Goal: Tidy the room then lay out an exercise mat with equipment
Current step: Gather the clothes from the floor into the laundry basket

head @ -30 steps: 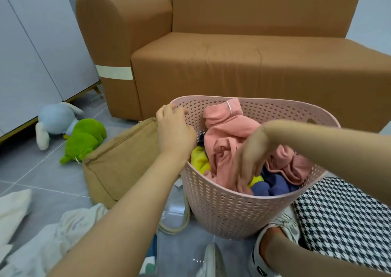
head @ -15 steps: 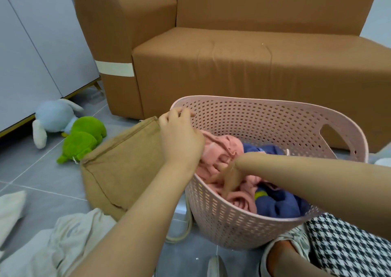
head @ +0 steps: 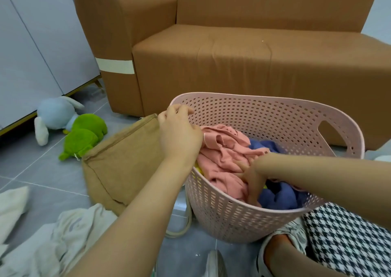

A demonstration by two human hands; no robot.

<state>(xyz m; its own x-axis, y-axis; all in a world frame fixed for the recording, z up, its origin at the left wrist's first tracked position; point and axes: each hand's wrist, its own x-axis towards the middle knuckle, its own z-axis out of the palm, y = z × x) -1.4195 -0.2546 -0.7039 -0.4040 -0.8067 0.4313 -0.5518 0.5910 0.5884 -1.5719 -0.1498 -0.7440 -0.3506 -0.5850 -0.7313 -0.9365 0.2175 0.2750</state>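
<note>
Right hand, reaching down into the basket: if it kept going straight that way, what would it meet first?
The right hand points down between the pink garment and blue clothes; it would likely press deeper into them, then the laundry basket bottom. Depth unclear.

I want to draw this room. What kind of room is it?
Probably a living room in a home. There is a brown sofa on a grey tiled floor, soft toys lying about, and a pink laundry basket full of clothes.

The pink basket (head: 243,217) with small holes stands on the floor before the sofa. Pink clothes (head: 224,160) and blue clothes (head: 279,198) lie crumpled inside.
</note>
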